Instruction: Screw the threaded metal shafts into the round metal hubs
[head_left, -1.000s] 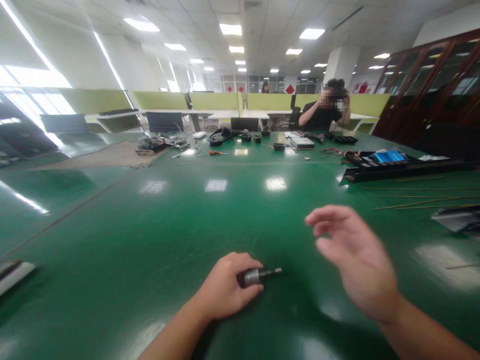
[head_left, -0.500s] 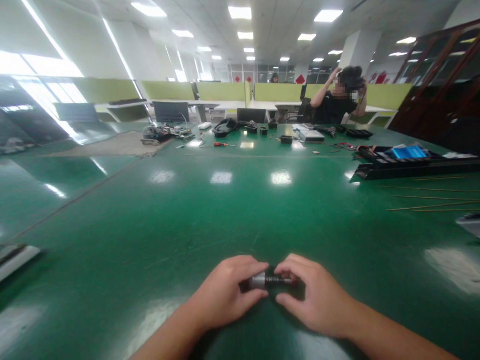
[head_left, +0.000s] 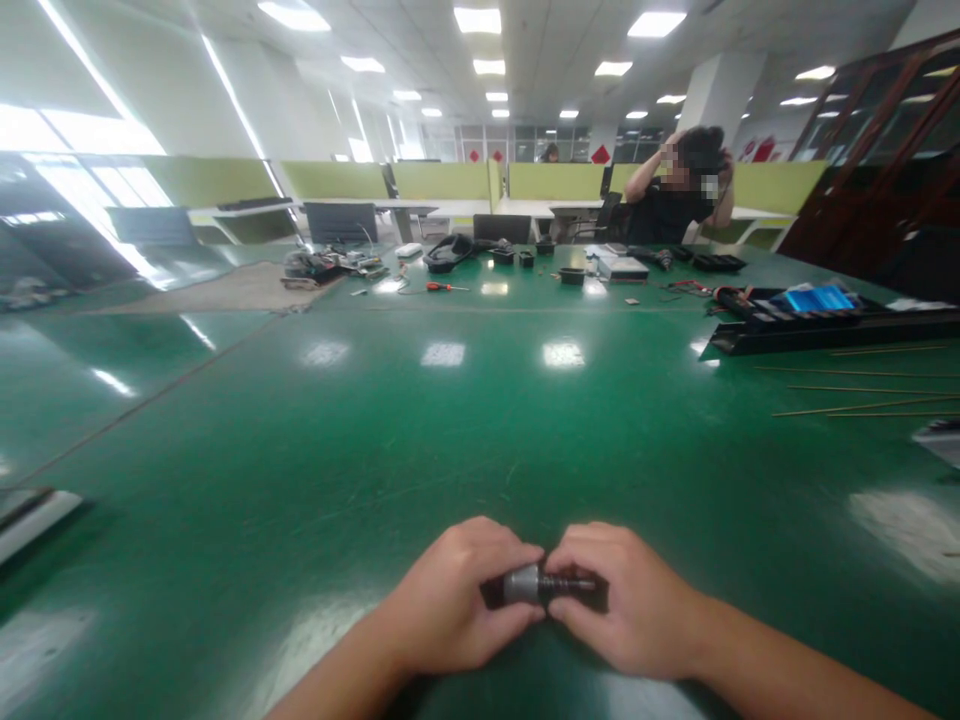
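Note:
A small metal cylinder with a dark, ribbed shaft [head_left: 523, 584] lies crosswise between my hands, low on the green tabletop. Its silver body is on the left and its thin shaft points right. My left hand [head_left: 469, 592] is closed around the silver body, thumb below and fingers above. My right hand [head_left: 626, 590] curls around the shaft, its thumb and fingertips drawn in close beside the silver body. The fingertips of the two hands nearly meet. The cylinder's left end is partly hidden by my left hand, and exactly where my right fingertips touch the shaft is hard to see.
The glossy green table [head_left: 420, 430] carries an orange screwdriver [head_left: 442, 287], small black boxes [head_left: 572, 275] and electronics [head_left: 330, 265] at its far side. To the right are a long black tray [head_left: 817, 335] and thin rods [head_left: 870, 400]. A person [head_left: 679, 195] sits beyond.
Both hands and the cylinder have come slightly nearer to me. My right hand has closed in around the shaft, and its fingertips have moved left towards my left hand.

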